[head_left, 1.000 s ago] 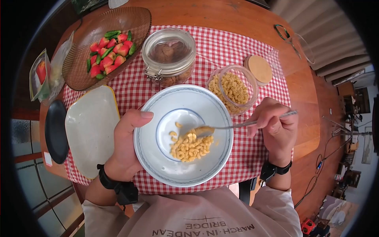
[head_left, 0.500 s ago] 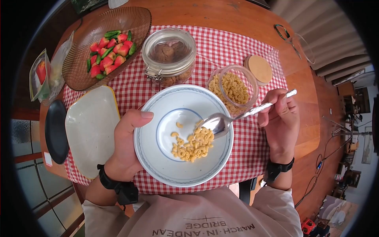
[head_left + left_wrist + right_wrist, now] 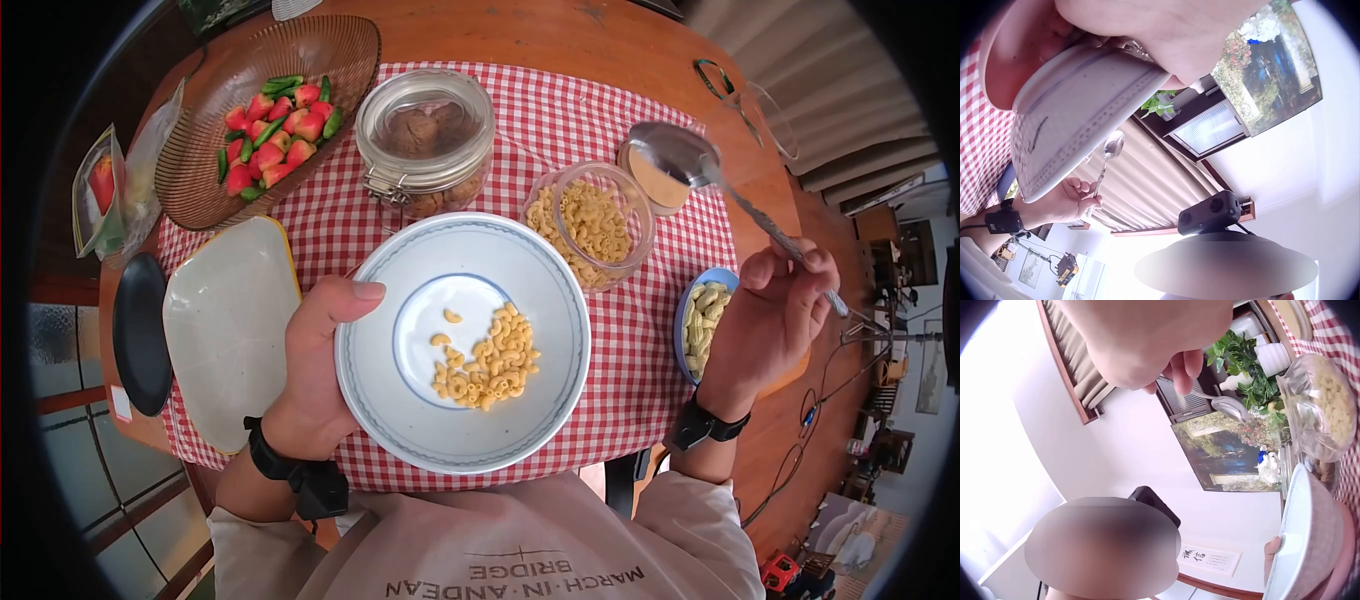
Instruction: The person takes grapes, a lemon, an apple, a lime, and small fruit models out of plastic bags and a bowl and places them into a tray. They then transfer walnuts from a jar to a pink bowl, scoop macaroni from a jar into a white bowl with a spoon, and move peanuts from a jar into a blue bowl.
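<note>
A white bowl with blue rings (image 3: 400, 400) holds a small heap of macaroni (image 3: 500, 358) on its right inner side. My left hand (image 3: 318, 375) grips the bowl's left edge, thumb over the rim. Up and to the right of the bowl, my right hand (image 3: 765, 325) pinches the handle of a metal spoon (image 3: 680, 155), whose bowl hangs over the wooden lid (image 3: 655, 188) and looks empty. The spoon (image 3: 1230, 407) also shows beyond the right hand (image 3: 1154, 344) in the right wrist view. Behind the bowl stands an uncapped clear jar of macaroni (image 3: 595, 225).
A blue dish of pale shell-like pieces (image 3: 705, 320) sits beside the right hand. Behind the bowl is a clamp-lid jar (image 3: 425, 140); at the left are a ribbed basket of red and green items (image 3: 190, 170), a white tray (image 3: 225, 330) and a black plate (image 3: 143, 335).
The spoon has left the bowl, moving up and to the right with my right hand, which uncovers the blue dish. The left hand and bowl have hardly moved; the macaroni stays in the bowl.
</note>
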`<state>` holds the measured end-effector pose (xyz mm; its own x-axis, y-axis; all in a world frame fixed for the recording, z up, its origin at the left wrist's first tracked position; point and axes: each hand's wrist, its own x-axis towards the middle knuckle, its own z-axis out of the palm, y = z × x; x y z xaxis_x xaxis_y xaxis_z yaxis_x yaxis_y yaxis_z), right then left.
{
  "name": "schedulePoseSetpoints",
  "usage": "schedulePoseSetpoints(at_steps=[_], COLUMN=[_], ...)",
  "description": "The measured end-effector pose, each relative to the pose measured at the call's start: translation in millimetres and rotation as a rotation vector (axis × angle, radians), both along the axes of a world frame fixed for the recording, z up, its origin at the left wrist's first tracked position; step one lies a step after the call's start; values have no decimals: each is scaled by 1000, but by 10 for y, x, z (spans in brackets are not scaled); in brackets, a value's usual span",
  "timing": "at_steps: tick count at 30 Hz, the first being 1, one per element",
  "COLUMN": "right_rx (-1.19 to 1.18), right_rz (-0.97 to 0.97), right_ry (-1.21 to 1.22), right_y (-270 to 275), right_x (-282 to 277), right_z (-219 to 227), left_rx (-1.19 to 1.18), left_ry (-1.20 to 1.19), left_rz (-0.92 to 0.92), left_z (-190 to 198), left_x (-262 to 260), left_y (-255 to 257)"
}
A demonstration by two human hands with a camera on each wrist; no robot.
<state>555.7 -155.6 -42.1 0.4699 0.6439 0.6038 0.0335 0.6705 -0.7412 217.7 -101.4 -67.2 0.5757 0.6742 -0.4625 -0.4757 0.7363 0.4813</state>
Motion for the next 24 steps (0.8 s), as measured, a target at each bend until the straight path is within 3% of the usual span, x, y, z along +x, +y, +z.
schedulePoseSetpoints(at_steps=[4, 6, 11, 18, 19, 21, 24], right_rx=[79, 50, -182, -384, -384, -601, -648], right_rz=[97, 308, 205, 531, 530, 526, 519], right_ry=[-113, -166, -513, -201, -201, 14, 86], right_y=[-26, -14, -83, -25, -20, -12, 19], right_x=[15, -102, -279, -336, -356, -378, -354], right_z=[-25, 0, 47, -15, -14, -11, -24], left_rx=[3, 4, 8, 20, 18, 15, 16], left_ry=[0, 6, -28, -18, -22, -30, -44], left_rz=[-4, -3, -14, -16, -13, -12, -15], left_z=[17, 23, 16, 4, 9, 28, 20], left_x=[5, 8, -4, -13, -9, -4, -15], left_y=[-3, -1, 5, 6, 6, 4, 7])
